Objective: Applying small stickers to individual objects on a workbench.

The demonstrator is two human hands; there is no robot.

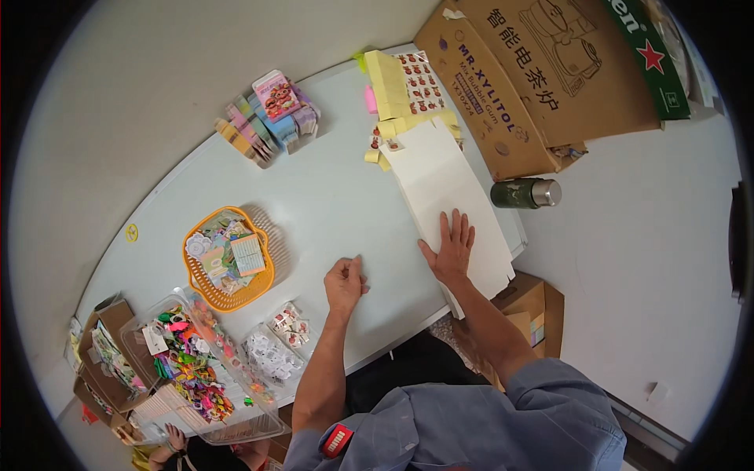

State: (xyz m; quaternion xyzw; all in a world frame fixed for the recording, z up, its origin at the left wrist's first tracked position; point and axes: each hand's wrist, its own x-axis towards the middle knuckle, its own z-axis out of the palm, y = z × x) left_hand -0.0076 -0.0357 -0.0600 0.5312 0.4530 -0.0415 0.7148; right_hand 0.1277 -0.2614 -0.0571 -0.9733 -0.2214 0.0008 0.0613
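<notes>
My right hand (451, 253) lies with fingers spread on a long stack of white sheets (444, 184) at the right of the table. My left hand (345, 284) is closed over the table, left of the stack, its fingers curled in; whether anything small is inside is hidden. Sheets of red-printed stickers (424, 82) and yellow paper (388, 86) lie at the stack's far end. Nearest my left hand are a small clear box of red-and-white pieces (290, 324) and another of white pieces (272, 355).
An orange basket (229, 302) of paper cutouts and a clear bin (271, 425) of colourful trinkets stand left. Small packs (276, 98) sit at the back. Cardboard boxes (503, 149) and a green flask (514, 194) are right. Another person's hand (176, 436) shows lower left.
</notes>
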